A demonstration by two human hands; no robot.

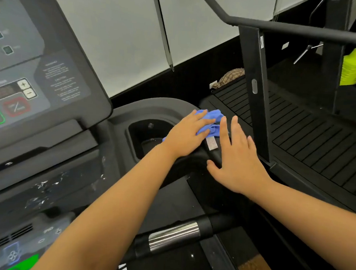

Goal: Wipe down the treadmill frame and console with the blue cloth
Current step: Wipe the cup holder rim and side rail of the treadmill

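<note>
A crumpled blue cloth (212,121) with a white tag lies on the black right side tray of the treadmill frame (153,110), beside a cup-holder recess (145,137). My left hand (186,136) lies flat on the cloth, pressing it onto the frame. My right hand (237,157) rests just to the right with fingers spread; its fingertips touch the cloth's right edge. The grey console (20,77) with its buttons and small display fills the left side.
A handlebar with a silver sensor band (174,235) crosses below my arms. A second machine with a slatted black deck (310,132) and a black upright post (256,87) stands close on the right. A checked rag (230,76) lies by the wall.
</note>
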